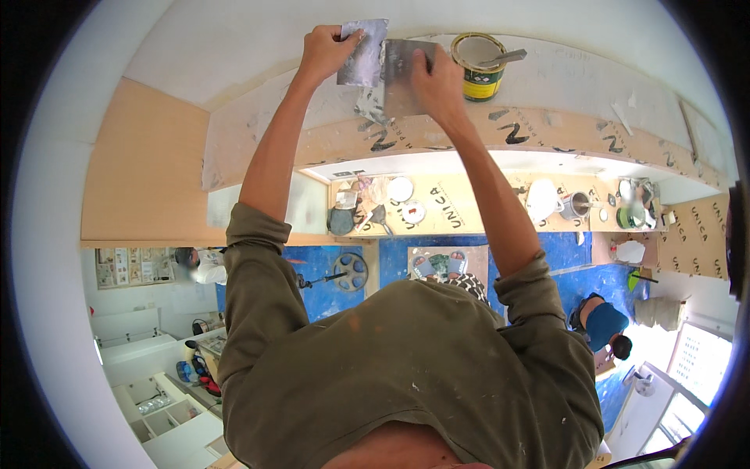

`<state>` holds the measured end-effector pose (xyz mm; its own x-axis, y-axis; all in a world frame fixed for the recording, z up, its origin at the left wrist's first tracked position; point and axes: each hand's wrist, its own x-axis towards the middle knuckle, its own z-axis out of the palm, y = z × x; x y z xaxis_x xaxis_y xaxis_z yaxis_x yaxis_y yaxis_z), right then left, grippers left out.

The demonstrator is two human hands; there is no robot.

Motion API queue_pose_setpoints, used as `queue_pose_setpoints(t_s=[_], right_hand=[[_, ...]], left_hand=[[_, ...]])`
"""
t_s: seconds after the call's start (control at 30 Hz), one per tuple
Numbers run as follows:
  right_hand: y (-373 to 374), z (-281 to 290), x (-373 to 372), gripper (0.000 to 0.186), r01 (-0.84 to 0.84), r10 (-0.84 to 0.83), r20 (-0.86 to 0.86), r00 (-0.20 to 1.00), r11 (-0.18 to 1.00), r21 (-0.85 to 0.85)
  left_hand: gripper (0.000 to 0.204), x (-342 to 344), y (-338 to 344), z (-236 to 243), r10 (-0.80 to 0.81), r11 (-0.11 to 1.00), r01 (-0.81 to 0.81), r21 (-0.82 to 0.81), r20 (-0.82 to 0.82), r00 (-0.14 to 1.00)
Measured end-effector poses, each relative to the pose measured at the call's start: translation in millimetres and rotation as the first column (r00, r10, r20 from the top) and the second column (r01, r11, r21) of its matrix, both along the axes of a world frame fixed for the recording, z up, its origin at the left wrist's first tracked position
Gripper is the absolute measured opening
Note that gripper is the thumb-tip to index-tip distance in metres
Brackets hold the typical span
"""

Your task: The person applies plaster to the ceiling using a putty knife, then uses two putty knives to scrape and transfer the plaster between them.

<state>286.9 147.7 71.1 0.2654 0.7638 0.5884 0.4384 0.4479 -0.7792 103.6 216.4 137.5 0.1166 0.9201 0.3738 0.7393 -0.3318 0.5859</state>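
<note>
High up at the top of a cabinet, my left hand (326,55) grips a thin metal scraper blade (366,66) smeared with pale filler. My right hand (444,84) is closed on a second, darker scraper blade (401,87), thumb flat on its face. The two blades meet or nearly meet edge to edge; I cannot tell if they touch. A crumpled, smeared scrap (370,105) lies just below them. Close to the right of my right hand stands an open dark tin (483,84) with a yellow band, pale paste inside. A putty knife (503,58) rests across its mouth.
Covered cabinet boards (539,133) curve below my arms. Lower down, a counter (449,199) carries cups, lids, tools and tins. Blue sheeting (547,293) covers the floor. Another person (603,322) crouches at lower right. A wheel-shaped stand base (349,272) is beneath my left arm.
</note>
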Motion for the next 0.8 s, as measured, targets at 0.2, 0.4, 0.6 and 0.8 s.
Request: queue_pose_setpoints(t_s=[0.2, 0.4, 0.6, 0.8], right_hand=[[30, -14, -39, 0.023, -0.018, 0.016, -0.021, 1.0, 0.997, -0.072], [57, -35, -31, 0.021, 0.07, -0.057, 0.068, 0.996, 0.978, -0.197], [47, -24, -32, 0.02, 0.071, -0.069, 0.018, 0.997, 0.991, -0.114], [68, -7, -11, 0.024, 0.056, -0.057, 0.025, 0.998, 0.998, 0.032]], left_hand=[[0.039, -26, 15, -2, 0.024, 1.0, -0.024, 0.002, -0.052, 0.998], [0.038, -16, 25, 7, 0.083, 0.996, -0.087, -0.032, -0.097, 0.992], [0.038, -29, 36, -10, 0.049, 0.997, -0.052, -0.06, -0.05, 0.998], [0.032, -44, 64, -17, -0.061, 0.993, 0.052, -0.109, -0.08, 0.995]])
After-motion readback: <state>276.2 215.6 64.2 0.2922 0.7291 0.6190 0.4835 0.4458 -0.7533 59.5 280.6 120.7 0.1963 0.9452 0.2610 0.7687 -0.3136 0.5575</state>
